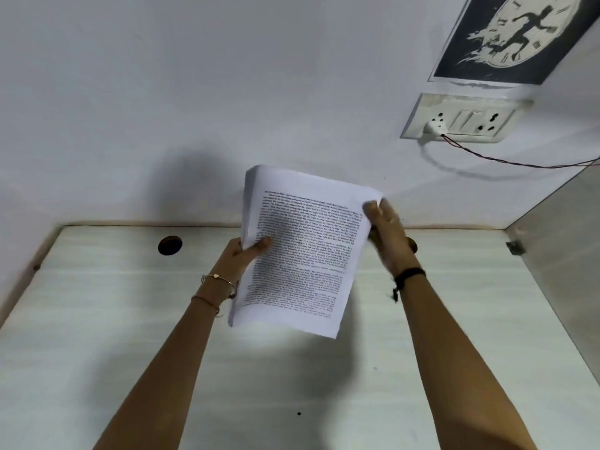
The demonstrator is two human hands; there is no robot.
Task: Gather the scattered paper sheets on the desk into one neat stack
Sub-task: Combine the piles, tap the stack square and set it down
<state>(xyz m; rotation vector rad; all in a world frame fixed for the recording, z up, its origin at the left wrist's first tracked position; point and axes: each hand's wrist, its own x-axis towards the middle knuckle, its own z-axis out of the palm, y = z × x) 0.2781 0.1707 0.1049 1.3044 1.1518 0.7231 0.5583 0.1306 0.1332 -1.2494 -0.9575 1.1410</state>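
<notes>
- Sheets (302, 254): one white bundle, held in the air above the counter (97, 319) and tilted so its top leans right. The top page carries dense black print in paragraphs. Layered page edges show along the left side, fairly even, and the bottom hangs free.
- Hole (169, 245): dark and round, in the counter near the wall (194, 92), left of both hands.
- Left hand (242, 256): grips the bundle's left edge about midway, thumb on the printed face, fingers hidden behind. Thin bangles (219, 280) circle the wrist.
- Right hand (386, 235): blurred, pinching the upper right corner, thumb in front, fingers behind. A dark band (410, 273) sits on the wrist.
- Socket (461, 120): white board on the wall at upper right. It holds one plug (433, 127), with a thin wire (519, 164) running off right.
- Poster (519, 37): dark, with a clock face and a running figure, above the socket.
</notes>
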